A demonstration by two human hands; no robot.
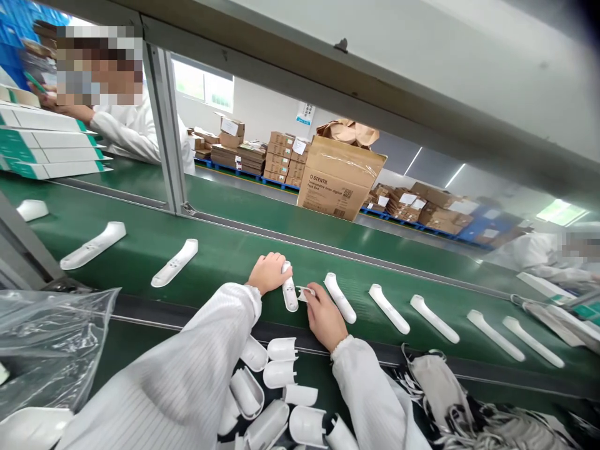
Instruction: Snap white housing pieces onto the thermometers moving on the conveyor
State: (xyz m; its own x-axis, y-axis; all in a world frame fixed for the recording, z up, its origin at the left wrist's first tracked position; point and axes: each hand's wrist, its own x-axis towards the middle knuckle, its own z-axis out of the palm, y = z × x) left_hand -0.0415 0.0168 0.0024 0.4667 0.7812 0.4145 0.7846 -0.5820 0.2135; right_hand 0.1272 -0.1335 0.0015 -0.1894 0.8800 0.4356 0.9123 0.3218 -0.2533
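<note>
My left hand (270,273) is closed on the top end of a white plastic housing (290,295), which stands out against the green belt (225,262). Just right of it, my right hand (327,317) pinches a small white cover (305,293), its edge close to the housing; whether they touch is hard to tell. Two more housings with their inner side up (174,264) (94,246) lie to the left. Several long white pieces, such as the nearest one (340,298), lie in a row to the right. Below my hands is a pile of white covers (307,425).
A metal post (165,125) rises beyond the belt at left, under a long overhead beam (281,75). Grey straps (440,387) are heaped at lower right, a clear plastic bag (51,344) at lower left. Flat boxes (47,147) are stacked near a person (126,128) across the belt.
</note>
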